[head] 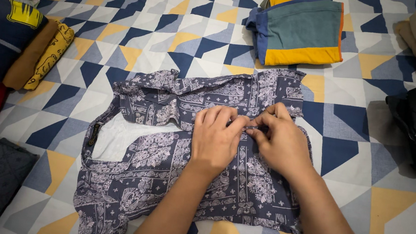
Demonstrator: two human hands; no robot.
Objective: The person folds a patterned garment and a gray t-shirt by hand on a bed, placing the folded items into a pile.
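Purple flowery shirt (163, 163) lies flat on the bedsheet (356, 162). Left hand (216, 138) and right hand (279, 141) pinch its middle, fingertips (248, 126) together. Bare bedsheet lies beyond the fingers.

A dark blue shirt (162, 168) with a pale paisley print lies spread flat, front up, in the middle of the patterned bedsheet, collar to the left, its front edges meeting at the centre.
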